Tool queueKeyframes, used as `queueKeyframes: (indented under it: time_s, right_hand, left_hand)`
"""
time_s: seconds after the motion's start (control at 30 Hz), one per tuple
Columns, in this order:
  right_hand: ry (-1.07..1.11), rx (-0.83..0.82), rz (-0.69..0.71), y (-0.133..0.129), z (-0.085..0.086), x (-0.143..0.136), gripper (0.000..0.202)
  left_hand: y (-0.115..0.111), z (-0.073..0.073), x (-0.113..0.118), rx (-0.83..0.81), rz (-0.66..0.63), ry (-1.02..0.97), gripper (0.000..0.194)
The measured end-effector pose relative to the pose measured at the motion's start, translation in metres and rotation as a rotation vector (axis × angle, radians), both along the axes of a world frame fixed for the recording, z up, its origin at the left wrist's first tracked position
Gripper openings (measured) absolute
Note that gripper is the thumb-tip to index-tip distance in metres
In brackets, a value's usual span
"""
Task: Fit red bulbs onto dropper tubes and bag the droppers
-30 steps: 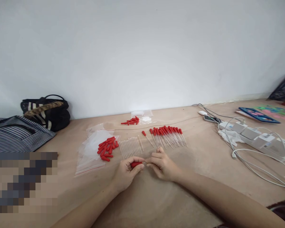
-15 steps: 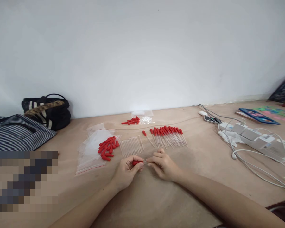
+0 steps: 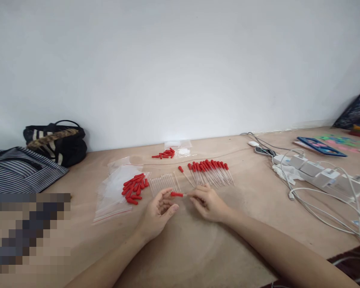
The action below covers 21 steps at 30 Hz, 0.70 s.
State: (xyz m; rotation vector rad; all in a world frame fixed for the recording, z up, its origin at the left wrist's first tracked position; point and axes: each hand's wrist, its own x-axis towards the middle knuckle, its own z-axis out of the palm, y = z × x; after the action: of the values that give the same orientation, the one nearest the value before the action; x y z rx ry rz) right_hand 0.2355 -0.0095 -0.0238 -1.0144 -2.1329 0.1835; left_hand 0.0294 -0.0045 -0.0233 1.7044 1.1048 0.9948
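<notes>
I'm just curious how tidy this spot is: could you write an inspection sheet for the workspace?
Surface: brown tabletop, items spread across it.
Job's things: loose red bulbs, clear tubes, a row of bulb-topped tubes.
Clutter: plastic bags, striped bag, black bag.
Hands: left hand open; right hand pinches a tube with a red bulb.
Cables: tangled by white chargers.
Surroundings: plain pale wall behind.

Tubes (image 3: 165,183) lie between bulbs (image 3: 135,189) (heaped) and droppers (image 3: 211,172).
</notes>
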Motion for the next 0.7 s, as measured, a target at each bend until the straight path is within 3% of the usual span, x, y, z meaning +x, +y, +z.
queueKeyframes:
  time_s: [0.13, 0.2, 0.27, 0.7]
  right_hand:
    - [0.136, 0.013, -0.458, 0.028, -0.003, 0.024, 0.023]
    - [0.112, -0.025, -0.671, 0.041, -0.005, 0.035, 0.023]
    - [0.052, -0.082, -0.797, 0.051, -0.008, 0.040, 0.022]
    - [-0.086, -0.188, -0.946, 0.060, -0.013, 0.035, 0.021]
  left_hand:
    - [0.010, 0.000, -0.016, 0.341, 0.211, 0.257, 0.037]
    - [0.013, 0.000, -0.021, 0.402, 0.253, 0.322, 0.031]
    - [0.014, 0.000, -0.021, 0.424, 0.253, 0.357, 0.028]
    - [0.014, 0.001, -0.020, 0.503, 0.156, 0.466, 0.014]
